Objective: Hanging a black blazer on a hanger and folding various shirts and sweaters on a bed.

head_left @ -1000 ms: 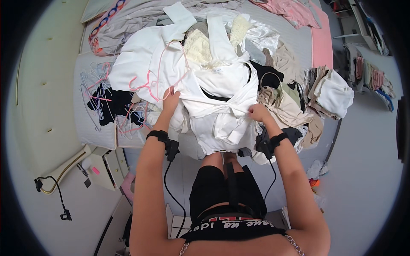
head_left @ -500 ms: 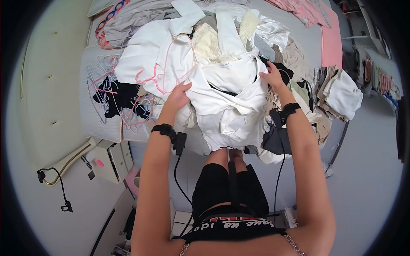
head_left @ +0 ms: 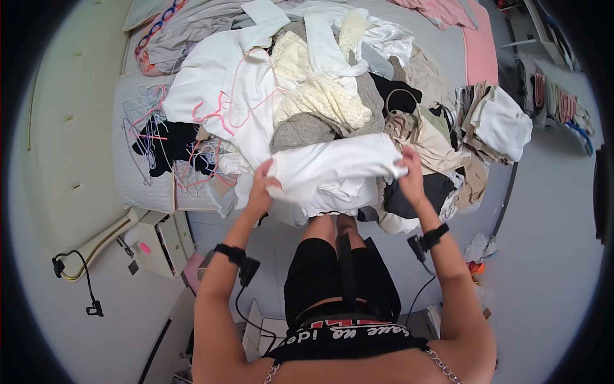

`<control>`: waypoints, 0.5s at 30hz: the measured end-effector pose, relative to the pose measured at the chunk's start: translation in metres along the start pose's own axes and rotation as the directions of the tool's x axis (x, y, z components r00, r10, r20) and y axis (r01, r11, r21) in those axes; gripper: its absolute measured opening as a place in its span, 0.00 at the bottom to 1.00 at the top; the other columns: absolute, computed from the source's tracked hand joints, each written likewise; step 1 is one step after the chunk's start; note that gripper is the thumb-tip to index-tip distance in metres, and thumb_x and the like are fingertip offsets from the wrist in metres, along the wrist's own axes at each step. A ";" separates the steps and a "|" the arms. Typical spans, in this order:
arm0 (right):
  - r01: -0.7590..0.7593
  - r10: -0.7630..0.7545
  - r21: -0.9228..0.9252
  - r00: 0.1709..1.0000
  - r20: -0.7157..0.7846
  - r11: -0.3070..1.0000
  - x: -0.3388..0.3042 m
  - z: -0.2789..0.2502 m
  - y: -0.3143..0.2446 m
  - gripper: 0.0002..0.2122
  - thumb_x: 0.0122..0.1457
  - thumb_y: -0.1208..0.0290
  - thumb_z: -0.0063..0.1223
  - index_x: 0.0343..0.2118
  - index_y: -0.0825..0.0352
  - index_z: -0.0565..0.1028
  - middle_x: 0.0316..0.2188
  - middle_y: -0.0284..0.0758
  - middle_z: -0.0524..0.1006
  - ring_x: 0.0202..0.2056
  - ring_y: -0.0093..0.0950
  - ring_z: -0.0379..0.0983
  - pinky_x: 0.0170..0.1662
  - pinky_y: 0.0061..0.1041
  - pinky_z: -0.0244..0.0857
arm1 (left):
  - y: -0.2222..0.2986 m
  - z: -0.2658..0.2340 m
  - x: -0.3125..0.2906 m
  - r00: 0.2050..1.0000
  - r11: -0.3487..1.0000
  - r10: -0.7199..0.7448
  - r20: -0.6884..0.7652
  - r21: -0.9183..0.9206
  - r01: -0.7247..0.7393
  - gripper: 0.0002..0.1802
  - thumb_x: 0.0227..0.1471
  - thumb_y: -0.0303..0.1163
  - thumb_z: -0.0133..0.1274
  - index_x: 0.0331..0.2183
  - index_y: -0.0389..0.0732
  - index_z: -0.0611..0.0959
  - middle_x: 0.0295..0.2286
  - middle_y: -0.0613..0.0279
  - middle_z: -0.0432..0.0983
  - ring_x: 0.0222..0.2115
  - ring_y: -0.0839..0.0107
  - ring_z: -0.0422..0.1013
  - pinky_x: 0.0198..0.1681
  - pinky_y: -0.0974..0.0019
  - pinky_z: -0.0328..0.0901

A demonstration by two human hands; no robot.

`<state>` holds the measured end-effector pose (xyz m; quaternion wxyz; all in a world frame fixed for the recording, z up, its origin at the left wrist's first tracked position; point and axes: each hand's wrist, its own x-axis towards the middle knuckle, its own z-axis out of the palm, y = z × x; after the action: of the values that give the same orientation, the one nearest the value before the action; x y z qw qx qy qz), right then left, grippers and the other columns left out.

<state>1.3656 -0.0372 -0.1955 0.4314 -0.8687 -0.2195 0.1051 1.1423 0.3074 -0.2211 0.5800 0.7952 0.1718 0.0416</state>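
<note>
A white garment (head_left: pixel 332 168) is stretched between my hands at the near edge of the bed, its upper part folded over toward me. My left hand (head_left: pixel 262 187) grips its left end, fingers closed on the cloth. At the other end my right hand (head_left: pixel 411 171) pinches a white corner. Just beyond the garment lie a grey knit piece (head_left: pixel 304 132) and a cream lacy knit (head_left: pixel 326 102). To the left a larger white garment (head_left: pixel 211 83) is spread out, with a pink hanger (head_left: pixel 220 114) on it.
Tangled hangers (head_left: pixel 146 121) lie over black cloth at the left of the bed. Beige clothes (head_left: pixel 425 144) and dark grey cloth (head_left: pixel 419 197) are piled right of my right hand. A folded stack topped by white cloth (head_left: pixel 505 125) sits at the right edge.
Both hands have drawn the white garment toward me and lowered it, folding its upper part down. The grey and cream knits behind it are now uncovered.
</note>
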 end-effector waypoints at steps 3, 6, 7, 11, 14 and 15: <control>-0.331 0.319 0.026 0.925 0.206 0.943 -0.073 0.012 0.030 0.09 0.39 0.87 0.48 0.24 0.65 0.73 0.41 0.43 0.70 0.45 0.37 0.67 0.47 0.28 0.60 | -0.032 0.019 -0.070 0.949 0.969 -0.238 0.206 -0.014 0.246 0.11 0.37 0.16 0.48 0.25 0.42 0.79 0.45 0.55 0.63 0.47 0.56 0.62 0.51 0.66 0.55; -0.478 0.468 -0.049 0.825 0.317 0.877 -0.112 0.038 0.061 0.08 0.41 0.85 0.46 0.25 0.67 0.74 0.36 0.43 0.73 0.40 0.35 0.71 0.44 0.27 0.63 | -0.051 0.043 -0.100 0.689 0.759 -0.608 0.395 0.032 0.651 0.11 0.36 0.16 0.47 0.26 0.40 0.77 0.42 0.55 0.64 0.46 0.58 0.61 0.51 0.64 0.54; -0.452 0.461 -0.107 0.826 0.325 0.885 -0.119 0.043 0.070 0.08 0.42 0.84 0.47 0.25 0.67 0.74 0.37 0.44 0.72 0.41 0.36 0.70 0.44 0.27 0.63 | -0.052 0.053 -0.101 0.682 0.756 -0.608 0.407 0.034 0.654 0.11 0.36 0.16 0.47 0.26 0.40 0.77 0.42 0.55 0.64 0.46 0.58 0.61 0.51 0.64 0.54; -0.665 0.659 -0.093 0.694 0.289 0.741 -0.121 0.074 0.097 0.08 0.41 0.77 0.52 0.28 0.69 0.70 0.34 0.42 0.72 0.39 0.33 0.70 0.42 0.25 0.62 | -0.063 0.085 -0.083 0.691 0.764 -0.644 0.329 0.235 0.600 0.21 0.35 0.22 0.54 0.37 0.39 0.72 0.39 0.53 0.65 0.40 0.60 0.64 0.47 0.64 0.59; -0.800 0.801 -0.076 0.583 0.138 0.595 -0.119 0.084 0.114 0.23 0.38 0.68 0.63 0.35 0.69 0.64 0.33 0.43 0.71 0.38 0.35 0.68 0.43 0.29 0.62 | -0.073 0.117 -0.068 0.813 0.810 -0.583 0.003 0.075 0.581 0.32 0.33 0.27 0.61 0.43 0.36 0.66 0.38 0.53 0.65 0.37 0.60 0.66 0.44 0.62 0.61; -0.826 0.828 -0.077 0.552 0.099 0.559 -0.119 0.097 0.104 0.26 0.37 0.68 0.64 0.38 0.68 0.62 0.35 0.44 0.70 0.39 0.36 0.68 0.43 0.29 0.62 | -0.083 0.119 -0.072 0.853 0.871 -0.482 -0.202 0.000 0.492 0.37 0.33 0.30 0.63 0.45 0.34 0.63 0.38 0.52 0.65 0.37 0.60 0.66 0.45 0.61 0.61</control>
<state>1.2549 -0.0801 -0.3375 0.3079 -0.8662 0.1866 0.3466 1.0875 0.1985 -0.3280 0.5312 0.7324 0.4246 -0.0330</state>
